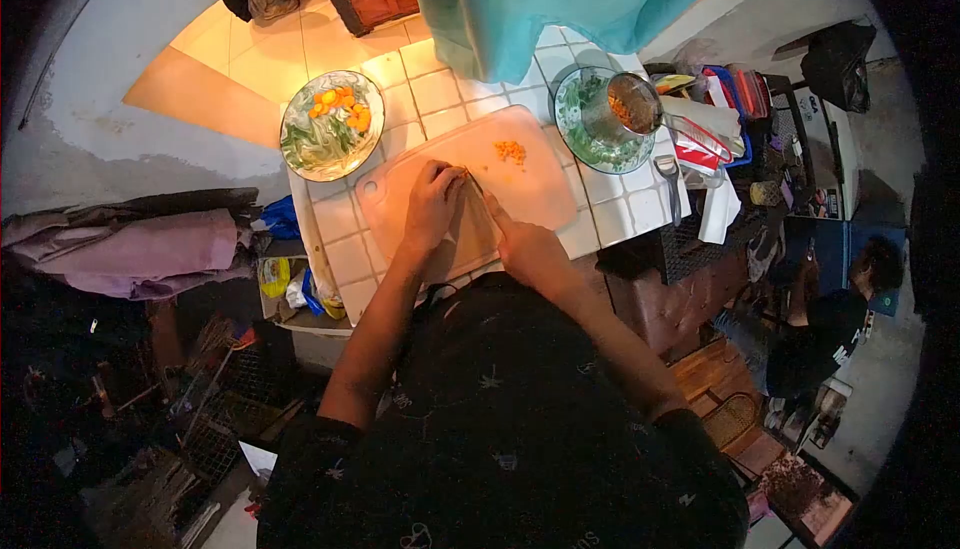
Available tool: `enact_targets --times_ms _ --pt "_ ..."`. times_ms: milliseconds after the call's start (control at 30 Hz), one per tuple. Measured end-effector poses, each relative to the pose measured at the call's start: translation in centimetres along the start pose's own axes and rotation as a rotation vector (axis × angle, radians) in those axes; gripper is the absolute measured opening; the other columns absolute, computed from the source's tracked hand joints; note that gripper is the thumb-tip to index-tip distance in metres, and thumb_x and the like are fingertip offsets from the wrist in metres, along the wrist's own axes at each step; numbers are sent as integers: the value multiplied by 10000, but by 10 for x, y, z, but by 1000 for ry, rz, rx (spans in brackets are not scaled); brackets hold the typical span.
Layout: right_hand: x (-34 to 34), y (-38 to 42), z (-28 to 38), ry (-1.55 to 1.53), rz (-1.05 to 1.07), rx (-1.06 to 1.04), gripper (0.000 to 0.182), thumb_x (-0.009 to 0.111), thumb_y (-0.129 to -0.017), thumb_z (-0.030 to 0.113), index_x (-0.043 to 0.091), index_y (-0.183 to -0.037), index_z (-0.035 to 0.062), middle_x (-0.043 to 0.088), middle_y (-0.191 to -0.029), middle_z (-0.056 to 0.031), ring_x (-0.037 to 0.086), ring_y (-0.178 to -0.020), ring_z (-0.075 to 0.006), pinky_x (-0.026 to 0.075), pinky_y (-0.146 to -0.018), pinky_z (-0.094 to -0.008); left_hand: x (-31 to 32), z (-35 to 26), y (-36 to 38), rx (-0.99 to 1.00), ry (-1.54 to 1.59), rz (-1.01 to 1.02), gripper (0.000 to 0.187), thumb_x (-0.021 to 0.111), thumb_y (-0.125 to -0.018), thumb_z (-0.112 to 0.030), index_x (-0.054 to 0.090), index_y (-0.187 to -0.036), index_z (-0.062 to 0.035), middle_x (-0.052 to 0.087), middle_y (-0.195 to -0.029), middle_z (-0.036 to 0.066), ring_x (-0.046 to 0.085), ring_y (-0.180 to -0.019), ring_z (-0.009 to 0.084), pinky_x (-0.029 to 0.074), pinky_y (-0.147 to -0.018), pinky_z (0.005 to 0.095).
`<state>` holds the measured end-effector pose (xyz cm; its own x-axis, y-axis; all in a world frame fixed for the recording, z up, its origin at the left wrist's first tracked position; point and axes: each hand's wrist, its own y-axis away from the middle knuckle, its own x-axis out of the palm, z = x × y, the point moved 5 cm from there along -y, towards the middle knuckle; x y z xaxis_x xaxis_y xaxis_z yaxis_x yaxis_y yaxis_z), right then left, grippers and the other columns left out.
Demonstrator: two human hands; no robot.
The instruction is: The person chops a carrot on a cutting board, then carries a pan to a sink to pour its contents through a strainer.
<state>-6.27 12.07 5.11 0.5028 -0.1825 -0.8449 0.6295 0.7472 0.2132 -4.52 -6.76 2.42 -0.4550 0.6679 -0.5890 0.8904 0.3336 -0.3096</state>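
- Left hand [433, 196] pinches a small orange vegetable piece [463, 173] on the pale-pink plastic board [395, 224], near the white-tiled counter's [341, 261] front edge!
- Right hand [532, 246] grips a slim-bladed knife [477, 186].
- Knuckles curled, strokes short: safest here!

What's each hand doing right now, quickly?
Left hand: closed, fingertips holding a small carrot piece against the cutting board.
Right hand: closed, holding a knife.
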Motion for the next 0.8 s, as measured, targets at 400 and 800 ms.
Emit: enact_targets --times_ms 400,800 --pt "2 -15 1 -50 -131 -102 745 555 -911 101 278 -1602 77 681 -776 -224 681 -682 -419 551 -655 -519 4 1 2 -40 47 -1 108 707 -896 -26 715 -998 10 644 -997 147 665 -902 322 551 -804 378" --pt "5 -10 4 -48 -40 -73 767 542 -906 115 267 -1621 149 684 -829 -247 679 -718 -415 549 -674 -523 -66 17 29 -291 -94 -16 238 722 -863 -9 724 -1099 -39 646 -1016 123 658 -993 278 539 -871 386"
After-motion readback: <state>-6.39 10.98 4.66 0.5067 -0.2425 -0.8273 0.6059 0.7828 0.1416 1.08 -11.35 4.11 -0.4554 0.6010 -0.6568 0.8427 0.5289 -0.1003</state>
